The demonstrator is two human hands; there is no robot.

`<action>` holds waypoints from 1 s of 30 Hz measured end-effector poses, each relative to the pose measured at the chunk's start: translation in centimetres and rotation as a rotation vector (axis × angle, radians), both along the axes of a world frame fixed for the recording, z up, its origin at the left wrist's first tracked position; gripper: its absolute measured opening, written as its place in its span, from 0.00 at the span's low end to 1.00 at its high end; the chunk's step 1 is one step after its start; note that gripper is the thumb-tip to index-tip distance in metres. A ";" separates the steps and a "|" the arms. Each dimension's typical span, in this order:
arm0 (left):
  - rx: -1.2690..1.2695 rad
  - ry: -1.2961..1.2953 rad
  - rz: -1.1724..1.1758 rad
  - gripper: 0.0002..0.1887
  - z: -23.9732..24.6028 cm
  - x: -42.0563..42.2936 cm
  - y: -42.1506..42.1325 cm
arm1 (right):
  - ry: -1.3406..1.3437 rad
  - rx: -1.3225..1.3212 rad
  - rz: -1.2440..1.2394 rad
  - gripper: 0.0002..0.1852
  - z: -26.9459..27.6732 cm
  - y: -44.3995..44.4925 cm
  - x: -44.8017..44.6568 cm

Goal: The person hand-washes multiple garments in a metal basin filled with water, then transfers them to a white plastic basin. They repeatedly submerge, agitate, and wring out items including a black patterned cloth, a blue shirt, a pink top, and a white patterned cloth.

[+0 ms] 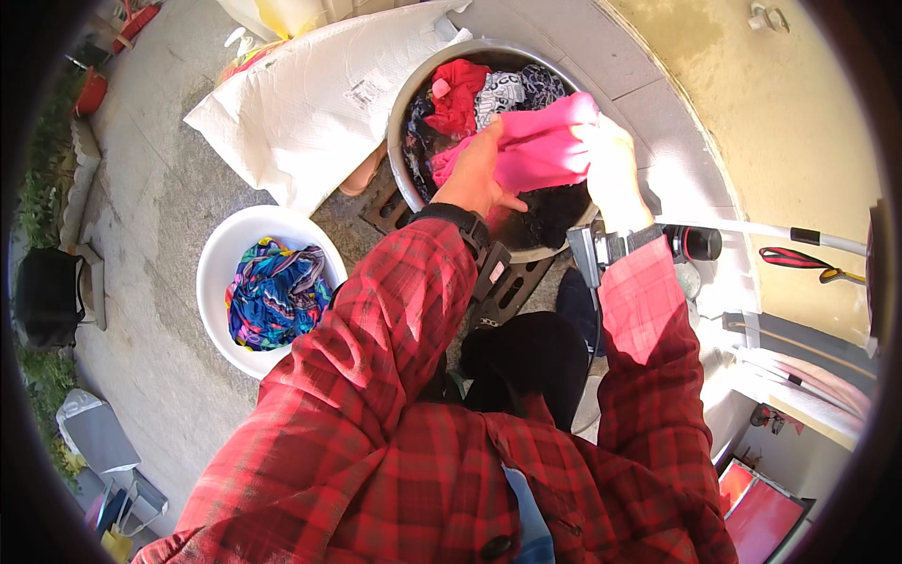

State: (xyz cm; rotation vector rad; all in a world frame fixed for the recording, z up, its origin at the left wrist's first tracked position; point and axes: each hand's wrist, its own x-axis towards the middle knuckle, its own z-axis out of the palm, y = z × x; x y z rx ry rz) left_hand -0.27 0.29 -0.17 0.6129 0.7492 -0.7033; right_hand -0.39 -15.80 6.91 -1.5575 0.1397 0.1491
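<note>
A pink cloth garment point(539, 148) is stretched between my hands above a round metal basin point(400, 151). My left hand point(476, 169) has its thumb and fingers spread against the garment's left part. At the garment's right end, my right hand point(612, 166) is closed on the fabric in bright sun. In the basin lie a red garment point(456, 95), a white printed cloth point(499, 95) and dark clothes point(546, 218) in dark water. To the left, a white plastic basin point(215, 310) holds a bunched multicoloured patterned cloth point(278, 296).
A white sheet-like bag point(303, 106) spreads left of the metal basin. Under that basin is a slotted grate point(384, 208). A white pole point(761, 227) and a yellowish wall point(796, 141) stand at the right. Along the left edge are a black covered object point(48, 299) and plants.
</note>
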 end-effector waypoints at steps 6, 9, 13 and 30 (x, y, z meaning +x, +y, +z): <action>-0.391 -0.023 0.163 0.21 -2.6 0.4 -1.6 | 0.044 -0.313 0.154 0.20 3.4 -0.2 -5.3; -0.448 -0.115 0.170 0.13 -3.8 1.2 -2.8 | -0.128 -0.563 0.234 0.23 4.3 -1.1 -6.3; -0.434 -0.263 0.230 0.10 -5.6 0.6 -3.8 | 0.083 -0.040 0.135 0.25 2.3 0.4 -5.5; -0.110 -0.102 0.177 0.20 -0.7 0.6 -2.9 | 0.185 0.117 -0.338 0.14 -4.8 -3.8 2.5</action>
